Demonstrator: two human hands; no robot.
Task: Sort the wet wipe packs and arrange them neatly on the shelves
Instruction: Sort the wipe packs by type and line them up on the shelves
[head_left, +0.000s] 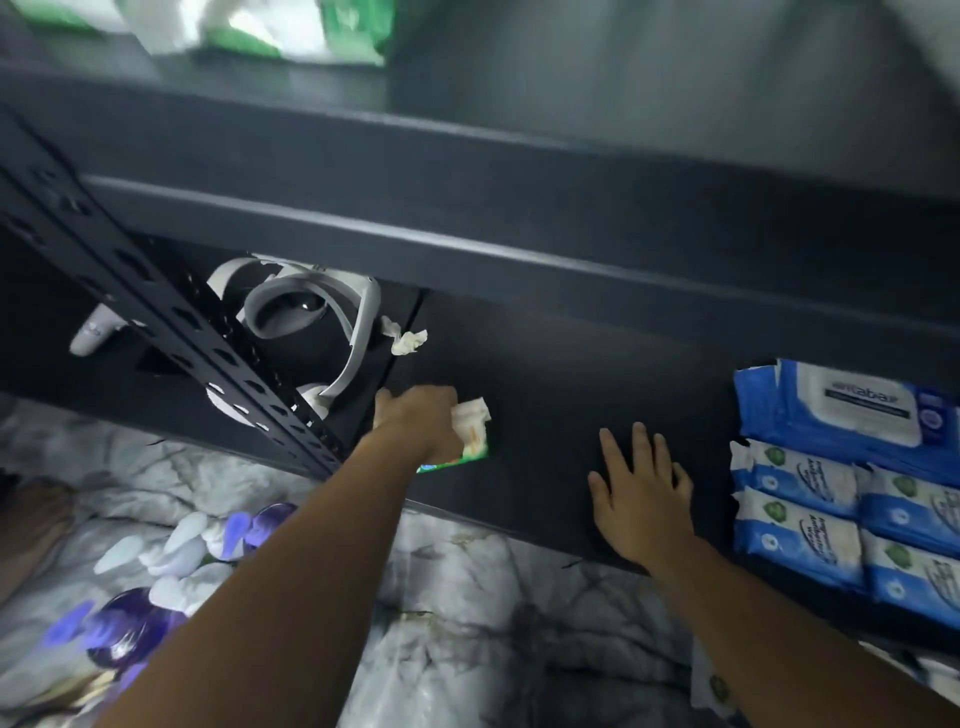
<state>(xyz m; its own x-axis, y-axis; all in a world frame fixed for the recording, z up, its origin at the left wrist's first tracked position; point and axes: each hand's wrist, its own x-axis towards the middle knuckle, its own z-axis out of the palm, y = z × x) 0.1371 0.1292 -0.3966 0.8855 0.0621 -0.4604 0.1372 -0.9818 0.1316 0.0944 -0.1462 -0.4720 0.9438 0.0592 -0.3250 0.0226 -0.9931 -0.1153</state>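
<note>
Your left hand (421, 421) reaches onto the dark shelf (545, 374), fingers curled round a green wipe pack (475, 436) near its front edge; your right hand (641, 499) lies flat, fingers straight, between it and the blue packs (810, 499) at right. Let go too near that edge and the pack may tip off.

- The head camera is looking forward and down from the person's head, sitting close above the dark shelf (571, 374).
- It is facing the shelf's front edge, with the marbled floor (467, 597) showing at the lower left.
</note>
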